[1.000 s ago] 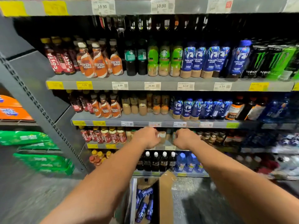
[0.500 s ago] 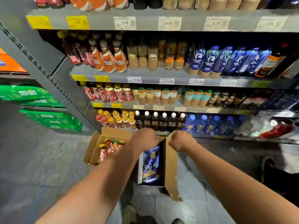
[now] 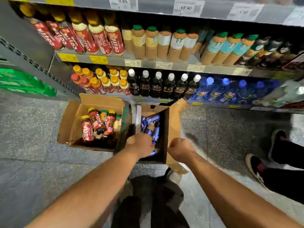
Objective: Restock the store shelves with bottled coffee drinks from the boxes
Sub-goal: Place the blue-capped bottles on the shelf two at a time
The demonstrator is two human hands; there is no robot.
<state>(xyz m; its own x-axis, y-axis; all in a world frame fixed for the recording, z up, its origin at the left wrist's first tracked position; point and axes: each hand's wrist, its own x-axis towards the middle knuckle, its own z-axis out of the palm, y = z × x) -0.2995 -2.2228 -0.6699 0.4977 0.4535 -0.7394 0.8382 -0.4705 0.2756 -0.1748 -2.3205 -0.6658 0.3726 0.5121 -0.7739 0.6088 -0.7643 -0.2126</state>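
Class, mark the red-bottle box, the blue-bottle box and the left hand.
red-bottle box [image 3: 72, 120], head view, left wall
blue-bottle box [image 3: 175, 129], head view, right flap
left hand [image 3: 139, 145], head view, its back

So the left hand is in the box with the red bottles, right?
Not quite. The left hand is in the box with the blue bottles. The red bottles lie in the other box, just to its left, and no hand touches it. The head view shows this.
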